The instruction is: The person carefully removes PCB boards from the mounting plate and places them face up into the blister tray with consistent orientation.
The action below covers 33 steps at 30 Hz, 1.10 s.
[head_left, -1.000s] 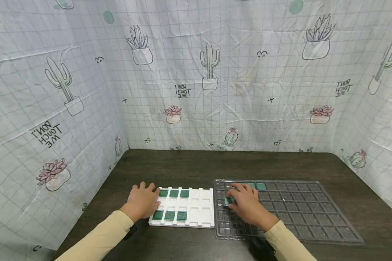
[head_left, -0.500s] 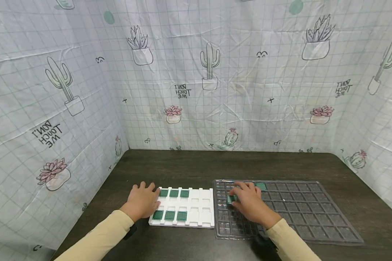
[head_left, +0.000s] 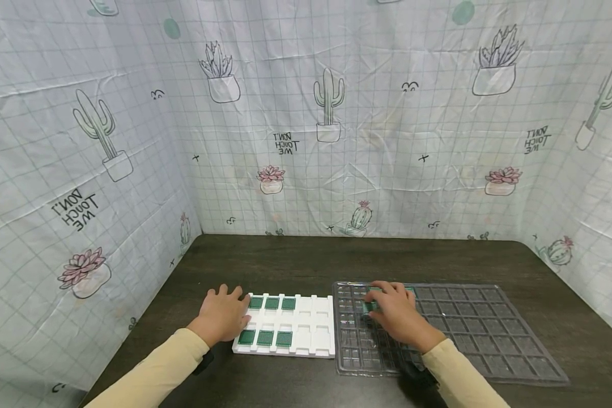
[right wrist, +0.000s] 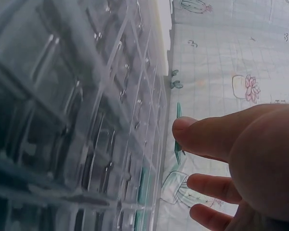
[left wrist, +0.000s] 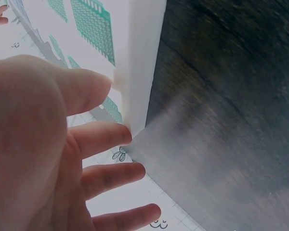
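My right hand (head_left: 396,314) pinches a small green circuit board (head_left: 369,309) between thumb and finger, over the left part of a clear plastic compartment tray (head_left: 469,331). In the right wrist view the circuit board stands nearly edge-on at the thumb tip, a gap away from the tray's compartments. My left hand (head_left: 221,316) rests at the left end of a white slotted tray (head_left: 303,342). Its fingers are extended in the left wrist view, with thumb and index finger (left wrist: 103,137) at the white tray's edge.
Several green circuit boards (head_left: 284,339) sit in two rows in the left part of the white tray. More green (head_left: 411,290) shows behind my right hand in the clear tray's back row. Both trays lie side by side on a dark wooden table (head_left: 285,258), with a patterned cloth (head_left: 387,170) hanging around it.
My right hand has moved to the right and slightly toward the back over the clear tray, carrying the circuit board. My left hand has stayed on the white tray.
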Tool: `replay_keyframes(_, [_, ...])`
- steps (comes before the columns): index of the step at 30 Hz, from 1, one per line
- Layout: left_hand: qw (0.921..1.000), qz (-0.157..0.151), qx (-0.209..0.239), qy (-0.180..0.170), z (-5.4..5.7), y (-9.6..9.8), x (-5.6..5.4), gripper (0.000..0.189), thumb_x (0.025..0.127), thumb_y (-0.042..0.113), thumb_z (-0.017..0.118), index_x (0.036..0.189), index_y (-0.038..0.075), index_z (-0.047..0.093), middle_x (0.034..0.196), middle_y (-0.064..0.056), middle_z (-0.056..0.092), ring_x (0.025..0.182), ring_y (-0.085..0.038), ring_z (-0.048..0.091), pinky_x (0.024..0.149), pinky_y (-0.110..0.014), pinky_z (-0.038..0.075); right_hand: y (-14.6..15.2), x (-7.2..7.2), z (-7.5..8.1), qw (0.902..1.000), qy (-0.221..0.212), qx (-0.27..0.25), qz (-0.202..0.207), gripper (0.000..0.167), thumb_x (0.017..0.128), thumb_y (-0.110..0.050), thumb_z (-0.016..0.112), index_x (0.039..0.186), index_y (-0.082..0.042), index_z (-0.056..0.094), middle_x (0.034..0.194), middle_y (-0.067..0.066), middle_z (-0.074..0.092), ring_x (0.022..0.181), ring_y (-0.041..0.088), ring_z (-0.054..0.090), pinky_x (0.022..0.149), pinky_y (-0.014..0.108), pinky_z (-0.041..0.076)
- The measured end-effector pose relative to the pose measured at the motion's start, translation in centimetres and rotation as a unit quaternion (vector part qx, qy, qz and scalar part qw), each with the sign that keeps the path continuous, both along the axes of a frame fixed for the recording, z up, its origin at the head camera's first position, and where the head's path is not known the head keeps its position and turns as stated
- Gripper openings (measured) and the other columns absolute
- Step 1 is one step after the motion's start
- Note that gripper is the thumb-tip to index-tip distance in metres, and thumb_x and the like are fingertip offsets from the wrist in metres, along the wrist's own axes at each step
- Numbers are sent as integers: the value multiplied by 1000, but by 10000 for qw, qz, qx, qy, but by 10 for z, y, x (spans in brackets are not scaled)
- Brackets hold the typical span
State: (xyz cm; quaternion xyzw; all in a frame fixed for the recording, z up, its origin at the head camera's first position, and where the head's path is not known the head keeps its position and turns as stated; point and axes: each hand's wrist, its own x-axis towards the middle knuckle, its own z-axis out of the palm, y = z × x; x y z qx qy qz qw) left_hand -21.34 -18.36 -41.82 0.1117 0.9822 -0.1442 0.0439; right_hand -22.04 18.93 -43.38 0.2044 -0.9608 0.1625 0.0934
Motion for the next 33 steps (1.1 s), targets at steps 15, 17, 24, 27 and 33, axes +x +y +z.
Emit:
replay_keyframes(15, [10000,17,30,51,-2,-1,-1,56,93,48,60,137,14,57,140,-13,55,127,-42,49,101,-60,42,21,-10,-6,9997,45,-94,-213,20,86,-14,74,105,-16,67,138,23,51,122,48,41,88,63,30])
replay_keyframes(17, [10000,14,27,58,-2,-1,-1,56,93,48,60,137,14,57,140,-13,55,127,-42,49,101,-60,43,23,-11,-7,9997,57,-132,-189,20,86,-14,74,105,-15,67,138,24,51,121,49,41,87,63,30])
replay_keyframes(24, [10000,21,26,48,-1,-1,-1,56,93,48,59,137,14,56,140,-13,54,127,-42,49,101,-59,43,29,-15,-8,9996,23,-160,-235,20,86,-13,73,106,-15,67,139,25,50,122,50,41,87,63,30])
replay_keyframes(27, [10000,33,46,33,0,0,0,56,93,48,59,138,15,56,141,-13,54,128,-42,49,101,-60,42,30,-16,-7,9995,27,-101,-292,20,86,-13,73,105,-16,67,138,25,50,121,50,42,87,64,30])
replay_keyframes(33, [10000,32,76,11,0,0,1,56,93,48,60,138,14,56,141,-13,54,128,-42,49,102,-60,42,34,-18,-7,9992,-59,-74,-381,21,86,-14,73,106,-15,68,139,25,50,121,50,42,88,65,29])
